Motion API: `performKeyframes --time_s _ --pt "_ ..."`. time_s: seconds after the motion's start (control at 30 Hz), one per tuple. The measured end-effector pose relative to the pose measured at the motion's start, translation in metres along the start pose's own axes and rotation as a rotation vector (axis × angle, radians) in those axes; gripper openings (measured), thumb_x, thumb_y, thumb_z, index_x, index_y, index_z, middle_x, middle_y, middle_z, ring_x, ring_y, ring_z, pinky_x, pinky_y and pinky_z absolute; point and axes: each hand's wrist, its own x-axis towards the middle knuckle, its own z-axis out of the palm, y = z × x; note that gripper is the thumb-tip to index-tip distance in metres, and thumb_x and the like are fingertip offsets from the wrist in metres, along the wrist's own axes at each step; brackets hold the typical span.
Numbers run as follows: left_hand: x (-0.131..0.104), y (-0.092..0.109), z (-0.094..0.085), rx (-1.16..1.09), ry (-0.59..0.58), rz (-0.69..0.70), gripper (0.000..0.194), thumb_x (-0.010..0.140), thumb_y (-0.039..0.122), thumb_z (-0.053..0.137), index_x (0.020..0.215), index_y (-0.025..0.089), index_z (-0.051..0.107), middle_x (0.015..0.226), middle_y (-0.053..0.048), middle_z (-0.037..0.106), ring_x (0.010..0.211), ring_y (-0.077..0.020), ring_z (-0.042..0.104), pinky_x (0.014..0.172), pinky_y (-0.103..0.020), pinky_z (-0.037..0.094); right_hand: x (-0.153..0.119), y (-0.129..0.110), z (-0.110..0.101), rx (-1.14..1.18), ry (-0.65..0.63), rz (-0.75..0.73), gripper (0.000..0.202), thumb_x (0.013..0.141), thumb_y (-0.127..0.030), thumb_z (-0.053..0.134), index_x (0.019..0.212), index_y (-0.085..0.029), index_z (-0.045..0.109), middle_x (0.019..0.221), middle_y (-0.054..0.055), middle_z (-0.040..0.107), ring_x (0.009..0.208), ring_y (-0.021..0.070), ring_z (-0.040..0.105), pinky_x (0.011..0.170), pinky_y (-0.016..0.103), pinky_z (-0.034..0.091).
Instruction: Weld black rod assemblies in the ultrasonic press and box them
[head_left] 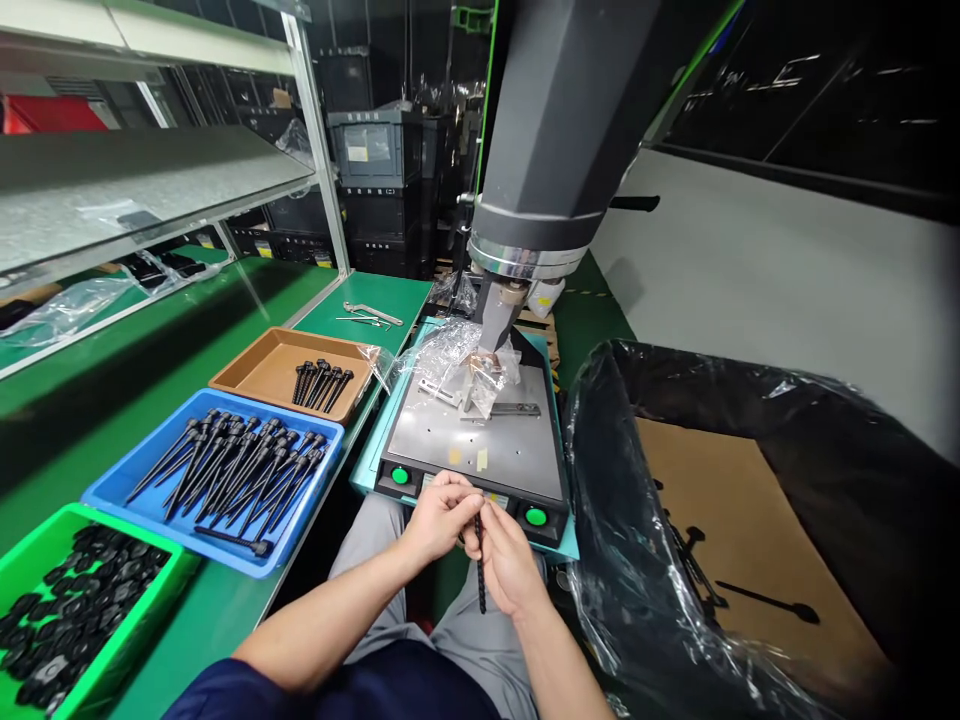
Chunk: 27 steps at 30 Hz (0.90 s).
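Both my hands meet above my lap, just in front of the press machine's base. My left hand pinches the upper end of a thin black ridged rod, and the fingers hide that end. My right hand is closed around the rod's upper part from the other side. The rod's lower end hangs down, pointing towards my lap. Close ahead are two green buttons, the left button and the right button, on the base's front edge. Behind them lies the grey metal work plate.
A blue tray of long black headed rods, a brown tray of shorter ones and a green tray of black round parts stand left. On the right, a box lined with black plastic holds several rods. The machine head hangs overhead.
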Motion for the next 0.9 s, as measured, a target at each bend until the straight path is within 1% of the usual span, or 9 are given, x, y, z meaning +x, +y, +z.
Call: performKeyframes --time_s 0.1,0.17,0.27,0.33,0.43,0.53,0.63,0.77,0.9 --pt "0.007 -0.004 -0.007 0.189 -0.008 0.118 0.018 0.074 0.029 0.076 0.090 0.020 0.077 0.103 -0.009 0.063 0.098 -0.0232 0.060 0.088 -0.031 0.048 0.011 -0.001 -0.008 -0.034 0.045 0.019 0.040 0.075 -0.048 0.077 0.098 -0.017 0.065 0.068 -0.001 0.055 0.052 0.0094 0.043 0.044 0.021 0.029" --pt "0.020 -0.002 -0.018 0.152 0.083 0.140 0.024 0.074 0.026 0.076 0.097 0.020 0.076 0.109 -0.009 0.062 0.103 -0.0225 0.058 0.090 -0.030 0.046 0.020 -0.009 -0.013 -0.035 0.105 0.001 0.045 0.070 -0.048 0.080 0.100 -0.018 0.064 0.077 0.002 0.062 0.056 0.0109 0.048 0.047 0.021 0.034" --pt "0.054 0.003 -0.041 -0.081 0.349 0.012 0.024 0.073 0.021 0.076 0.097 0.018 0.072 0.101 -0.008 0.063 0.094 -0.0182 0.058 0.087 -0.028 0.045 0.033 -0.030 -0.017 0.008 0.152 -0.062 0.046 0.065 -0.045 0.085 0.097 -0.020 0.063 0.081 0.004 0.066 0.061 0.0128 0.052 0.051 0.023 0.040" --pt "0.078 0.007 -0.055 -0.209 0.434 -0.097 0.021 0.073 0.020 0.075 0.093 0.016 0.068 0.091 -0.006 0.063 0.085 -0.0160 0.058 0.083 -0.029 0.046 0.040 -0.042 -0.017 0.043 0.144 -0.092 0.044 0.063 -0.042 0.086 0.094 -0.021 0.063 0.081 0.003 0.066 0.062 0.0126 0.052 0.052 0.023 0.041" --pt "0.109 0.010 -0.067 -0.270 0.432 -0.132 0.020 0.073 0.022 0.076 0.089 0.015 0.066 0.089 -0.007 0.063 0.082 -0.0156 0.060 0.081 -0.030 0.047 0.043 -0.049 -0.014 0.056 0.124 -0.098 0.042 0.064 -0.040 0.086 0.094 -0.021 0.064 0.082 0.002 0.066 0.064 0.0123 0.053 0.052 0.022 0.042" --pt "0.128 0.010 -0.069 -0.318 0.416 -0.111 0.020 0.070 0.017 0.076 0.088 0.015 0.067 0.094 -0.008 0.066 0.087 -0.0154 0.061 0.084 -0.029 0.047 0.040 -0.041 -0.011 0.045 0.106 -0.070 0.041 0.067 -0.042 0.084 0.096 -0.021 0.064 0.083 0.003 0.066 0.063 0.0128 0.054 0.052 0.023 0.043" --pt "0.136 0.010 -0.068 -0.382 0.413 -0.069 0.022 0.068 0.010 0.076 0.088 0.013 0.067 0.091 -0.008 0.067 0.085 -0.0134 0.062 0.087 -0.028 0.046 0.036 -0.030 -0.013 0.028 0.108 -0.045 0.043 0.067 -0.044 0.084 0.098 -0.021 0.063 0.082 0.003 0.066 0.061 0.0130 0.054 0.050 0.023 0.043" --pt "0.131 0.014 -0.069 -0.508 0.390 0.041 0.026 0.069 0.009 0.075 0.091 0.015 0.065 0.092 -0.007 0.067 0.089 -0.0145 0.065 0.090 -0.030 0.048 0.036 -0.019 -0.022 -0.018 0.114 -0.023 0.043 0.069 -0.045 0.082 0.098 -0.020 0.063 0.081 0.004 0.067 0.062 0.0149 0.058 0.050 0.025 0.046" --pt "0.116 0.013 -0.068 -0.686 0.386 0.169 0.041 0.076 0.014 0.073 0.112 0.026 0.058 0.099 -0.003 0.066 0.095 -0.0154 0.067 0.091 -0.032 0.052 0.049 -0.015 -0.033 -0.008 0.133 0.032 0.045 0.065 -0.044 0.085 0.096 -0.020 0.062 0.081 0.003 0.067 0.062 0.0146 0.060 0.050 0.024 0.049"
